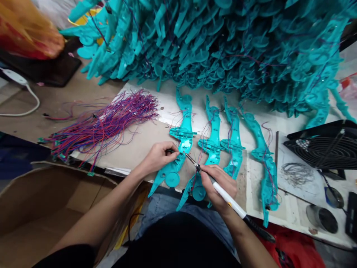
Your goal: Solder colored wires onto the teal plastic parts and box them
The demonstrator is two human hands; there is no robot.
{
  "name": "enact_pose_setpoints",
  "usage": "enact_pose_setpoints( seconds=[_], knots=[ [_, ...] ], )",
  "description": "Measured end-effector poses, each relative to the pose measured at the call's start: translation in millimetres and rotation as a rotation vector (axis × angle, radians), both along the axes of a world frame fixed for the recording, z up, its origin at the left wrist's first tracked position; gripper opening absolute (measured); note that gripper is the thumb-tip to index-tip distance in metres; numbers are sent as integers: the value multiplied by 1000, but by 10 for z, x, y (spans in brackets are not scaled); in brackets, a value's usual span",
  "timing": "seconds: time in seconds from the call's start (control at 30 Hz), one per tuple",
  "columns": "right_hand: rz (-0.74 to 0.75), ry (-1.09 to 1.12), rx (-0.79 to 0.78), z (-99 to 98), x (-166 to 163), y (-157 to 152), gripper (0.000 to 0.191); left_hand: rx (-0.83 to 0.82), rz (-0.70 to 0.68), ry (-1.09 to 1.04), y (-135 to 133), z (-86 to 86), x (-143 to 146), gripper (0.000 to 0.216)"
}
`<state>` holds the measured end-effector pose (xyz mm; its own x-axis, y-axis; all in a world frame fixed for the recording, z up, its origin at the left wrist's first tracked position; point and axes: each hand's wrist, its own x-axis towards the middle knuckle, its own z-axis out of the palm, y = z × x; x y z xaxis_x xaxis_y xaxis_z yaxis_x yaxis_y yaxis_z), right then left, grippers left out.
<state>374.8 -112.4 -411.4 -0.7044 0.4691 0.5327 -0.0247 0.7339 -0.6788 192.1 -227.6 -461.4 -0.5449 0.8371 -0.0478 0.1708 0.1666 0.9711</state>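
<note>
My right hand (220,182) grips a white soldering iron (227,197), its tip touching or very near the middle of a turquoise plastic shell (186,123). Over the same shell, my left hand (161,156) is closed in a pinch; what the fingertips hold is too small to make out. Thin red and blue wires lie along the shell. To its right are more turquoise shells, among them one (213,130) close by, another (232,130) beside that, and one (263,156) farther right, with wires on them.
A bundle of red and blue wires (111,126) lies at left. Stacked turquoise shells (209,48) fill the back. A black fan (326,143), thin wire pieces (297,174) and a round tin (320,217) stand at right. An open cardboard box (55,208) sits below left.
</note>
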Motion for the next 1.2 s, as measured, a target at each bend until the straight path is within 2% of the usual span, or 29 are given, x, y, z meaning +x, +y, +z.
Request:
enact_pose_setpoints(
  seconds=[0.37,0.57,1.2],
  knots=[
    [51,-15,-16,-32,7,24,20,-14,-2,66,11,21,-1,10],
    [-21,2,15,-6,22,40,20,-18,-9,77,5,14,-1,9],
    [-42,-36,10,120,80,72,16,-34,1,74,20,29,18,9]
  ],
)
